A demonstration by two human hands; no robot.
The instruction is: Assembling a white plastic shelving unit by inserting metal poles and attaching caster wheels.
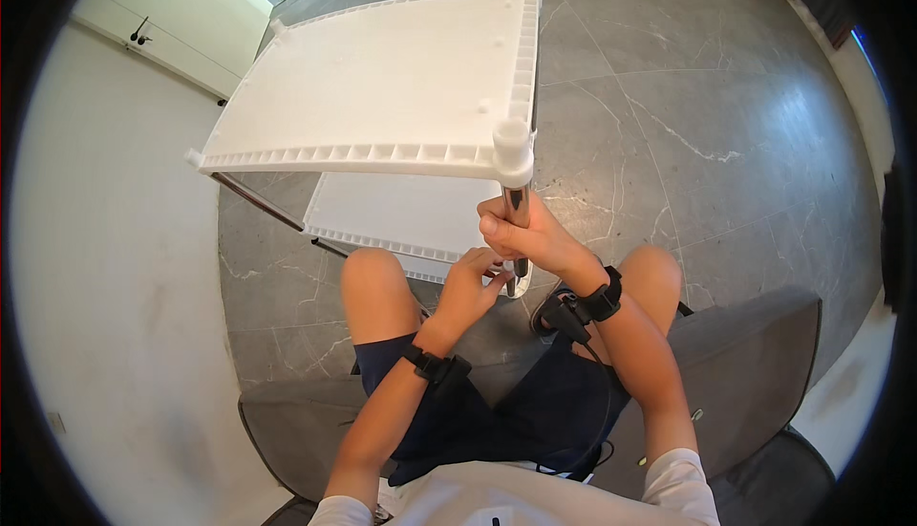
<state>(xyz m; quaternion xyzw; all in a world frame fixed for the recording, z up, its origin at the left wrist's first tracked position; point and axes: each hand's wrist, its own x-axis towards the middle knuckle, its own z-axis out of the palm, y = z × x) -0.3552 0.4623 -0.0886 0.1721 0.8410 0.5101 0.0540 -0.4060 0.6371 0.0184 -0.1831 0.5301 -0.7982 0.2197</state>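
A white plastic shelf rack [373, 77] with several tiers and shiny metal poles stands in front of me. My right hand [535, 232] is wrapped round the metal pole [516, 203] under the top tier's near right corner, thumb across its front. Lower down, my left hand [471, 282] has its fingers closed at the rack's near right corner, by the pole's dark lower end. Just what its fingertips pinch there is partly hidden. Above my right hand, the round white corner socket [513, 144] of the top tier shows an open upper end.
The lower tier [392, 211] sits beneath the top one, close to my left knee. I am seated on a grey sofa [755, 354]. Grey marble-patterned tiles [669, 144] cover the floor. A white wall [124, 268] and a door with a dark handle [140, 34] stand at left.
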